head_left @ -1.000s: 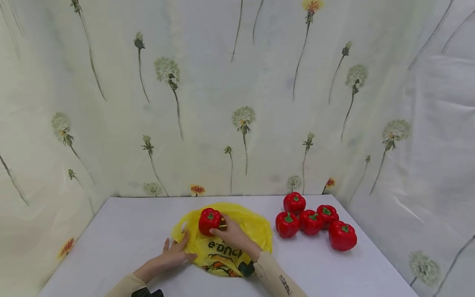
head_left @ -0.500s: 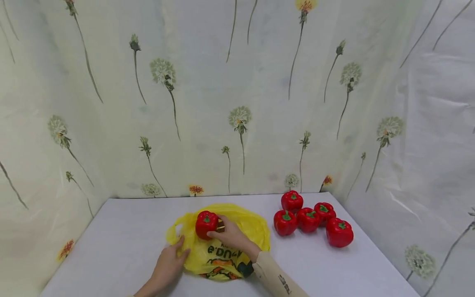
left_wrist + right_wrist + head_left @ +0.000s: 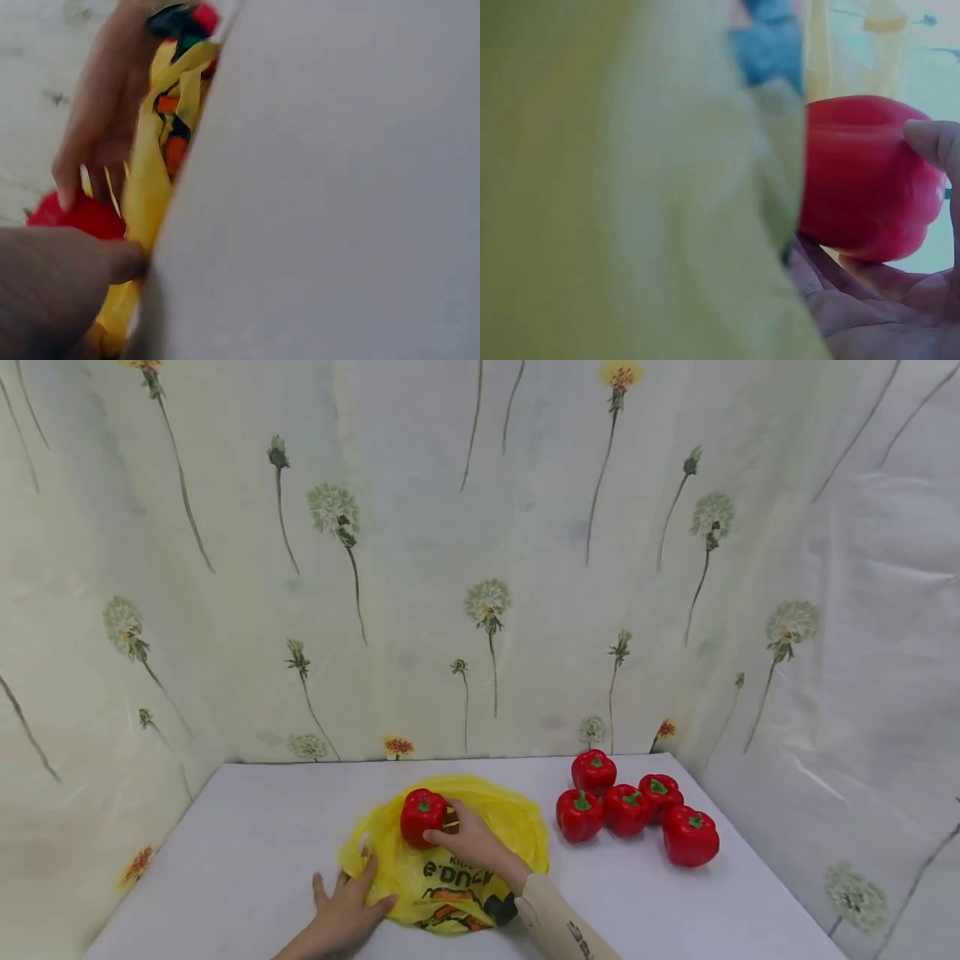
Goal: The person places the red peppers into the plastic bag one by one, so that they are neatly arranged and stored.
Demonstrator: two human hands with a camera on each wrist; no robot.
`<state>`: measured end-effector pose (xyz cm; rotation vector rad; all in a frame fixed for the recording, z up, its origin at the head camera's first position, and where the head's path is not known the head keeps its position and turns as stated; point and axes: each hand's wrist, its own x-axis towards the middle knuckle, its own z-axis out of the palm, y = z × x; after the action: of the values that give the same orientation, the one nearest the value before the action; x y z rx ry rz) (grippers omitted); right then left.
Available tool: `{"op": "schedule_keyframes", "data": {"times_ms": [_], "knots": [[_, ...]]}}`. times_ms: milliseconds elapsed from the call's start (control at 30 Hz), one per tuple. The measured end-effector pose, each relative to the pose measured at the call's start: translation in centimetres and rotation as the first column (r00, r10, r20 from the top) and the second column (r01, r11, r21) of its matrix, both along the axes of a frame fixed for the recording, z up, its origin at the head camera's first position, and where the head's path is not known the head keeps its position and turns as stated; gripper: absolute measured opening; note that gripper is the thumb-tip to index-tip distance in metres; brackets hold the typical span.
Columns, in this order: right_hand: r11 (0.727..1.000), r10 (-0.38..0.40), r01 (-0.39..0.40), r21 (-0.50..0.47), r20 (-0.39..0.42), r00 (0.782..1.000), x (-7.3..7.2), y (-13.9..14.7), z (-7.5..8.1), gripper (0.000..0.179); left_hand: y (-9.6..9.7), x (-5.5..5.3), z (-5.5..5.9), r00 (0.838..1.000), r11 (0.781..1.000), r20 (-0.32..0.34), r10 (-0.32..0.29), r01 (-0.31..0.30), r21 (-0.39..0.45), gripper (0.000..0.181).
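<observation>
My right hand grips a red bell pepper over a yellow plastic bag. In the right wrist view, thumb and fingers curl round the bell pepper, and yellow plastic covers much of that picture. The bag lies crumpled on the white table, dark lettering and an orange print facing up. At its left edge rests my left hand, fingers spread and fairly straight, fingertips on the plastic. The left wrist view has my left hand up against the bag's side.
Several more red bell peppers with green stems stand grouped on the table's right side. The white table ends at a curtain printed with dandelions, which surrounds it at the back and sides.
My left hand has shifted a little left and nearer along the bag's left edge, its fingers moving on the plastic. My right hand keeps hold of the bell pepper in nearly the same place.
</observation>
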<state>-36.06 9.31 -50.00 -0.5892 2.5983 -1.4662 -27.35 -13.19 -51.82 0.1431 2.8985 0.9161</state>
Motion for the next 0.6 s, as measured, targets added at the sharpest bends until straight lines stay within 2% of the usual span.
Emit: {"op": "schedule_keyframes", "data": {"times_ms": [133,233,333,400,500,600], "knots": [[1.0,-0.004,0.004,0.003,-0.002,1.0,-0.2,0.0,0.4,0.071,-0.6,-1.4,-0.2,0.999,0.999,-0.014,-0.053,0.053,-0.002,0.088],[1.0,-0.014,0.014,0.001,0.003,1.0,-0.5,-0.2,0.6,0.073,-1.0,-2.2,0.6,0.997,0.997,-0.006,-0.075,0.075,0.023,0.086],[1.0,-0.031,0.031,-0.002,-0.004,1.0,-0.8,-0.2,0.8,0.076,-1.1,-3.0,1.3,0.997,0.995,-0.004,-0.073,0.073,0.064,0.084],[0.999,-0.037,0.037,0.002,-0.005,0.999,-0.8,-0.1,0.8,0.076,-1.1,-3.1,1.4,0.999,0.995,-0.033,-0.038,0.041,0.093,0.077],[0.999,-0.033,0.033,0.017,-0.009,0.999,-0.6,-0.1,0.3,0.074,-0.6,-2.5,1.3,0.994,0.992,-0.106,0.025,-0.011,0.129,0.066],[0.999,-0.024,0.024,0.024,-0.012,1.0,-0.2,-0.3,-0.2,0.071,0.2,-1.4,1.5,0.978,0.99,-0.196,0.078,-0.052,0.133,0.059]]}}
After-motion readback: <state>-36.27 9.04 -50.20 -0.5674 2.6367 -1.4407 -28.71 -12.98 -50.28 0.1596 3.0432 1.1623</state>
